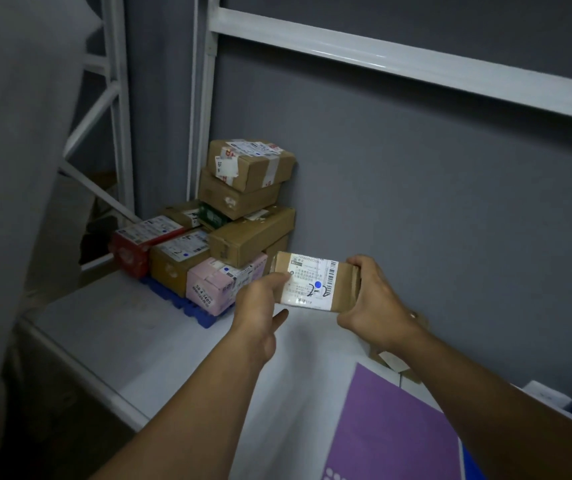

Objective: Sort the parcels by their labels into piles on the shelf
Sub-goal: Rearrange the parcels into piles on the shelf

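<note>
Left hand (260,306), right hand (374,299) both clamped on labelled parcel (315,282); parcel pile (229,216) on shelf (132,341).

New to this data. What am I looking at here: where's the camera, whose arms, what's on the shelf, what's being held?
There is no robot here. One wide-angle camera sits on a person's head and looks forward and down, so the two bare arms are the wearer's own. The left hand and right hand together hold a small brown cardboard parcel by its ends, label side up; the white label has a barcode, a blue dot and handwriting. On the white shelf, in the corner, stands a pile of sorted parcels: brown boxes, a red box and a pink box, resting on a blue pallet. A purple box lies nearest the camera.
</note>
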